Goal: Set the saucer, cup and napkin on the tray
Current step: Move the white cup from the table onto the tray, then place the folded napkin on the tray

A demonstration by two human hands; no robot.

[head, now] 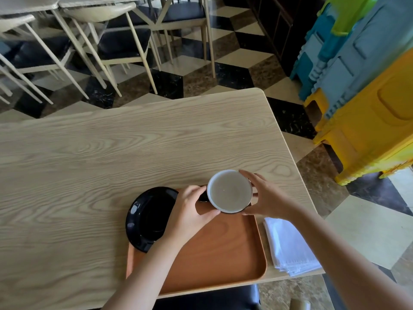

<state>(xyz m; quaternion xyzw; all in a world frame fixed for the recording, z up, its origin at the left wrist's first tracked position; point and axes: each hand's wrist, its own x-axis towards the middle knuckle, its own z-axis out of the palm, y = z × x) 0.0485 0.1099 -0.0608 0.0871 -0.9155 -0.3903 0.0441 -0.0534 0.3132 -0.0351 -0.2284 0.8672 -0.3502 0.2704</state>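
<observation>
Head view: both the left hand (190, 206) and right hand (266, 198) clasp the cup (229, 191) over the tray (223, 253)'s far edge, with the saucer (149, 218) straddling its left rim and the napkin (290, 247) right of it.

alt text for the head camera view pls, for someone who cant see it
Both hands hold a cup of pale liquid over the far end of an orange tray, left hand and right hand on either side. A black saucer overlaps the tray's left edge; a folded white napkin lies on the wooden table to the right.
</observation>
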